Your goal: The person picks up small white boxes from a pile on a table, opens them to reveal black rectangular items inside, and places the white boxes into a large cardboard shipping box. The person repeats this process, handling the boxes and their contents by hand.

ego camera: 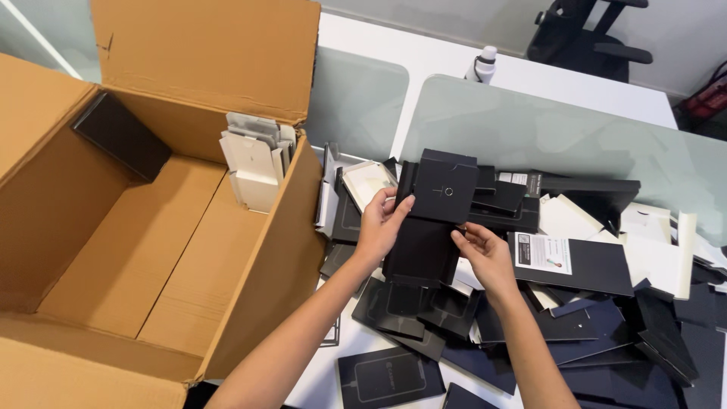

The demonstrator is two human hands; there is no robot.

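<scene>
Head camera looks down on a white worktop [424, 57] where both hands are closed on one flat black carton [432, 227], held up above the heap. The left hand [379, 223] pinches its left edge with thumb and fingers, while the right hand [485, 254] grips the lower right edge; the upper flap stands partly folded, so I judge this piece is only half shaped. To the left sits a large cardboard box [151, 242], flaps open, holding just a small stack of white folded cartons [254, 163] against its far right corner and one black carton [121, 136] leaning in the far left corner; most of its floor is bare. To the right, a wide pile of black sleeves and white inserts [591, 288] spreads across the worktop, loose and overlapping, with more flat black pieces lying near the person's forearms. Judging by that, little is packed and the bulk of the pile is unhandled. A white bottle [483, 64] and a black office chair [587, 34] stand beyond the glass dividers.
</scene>
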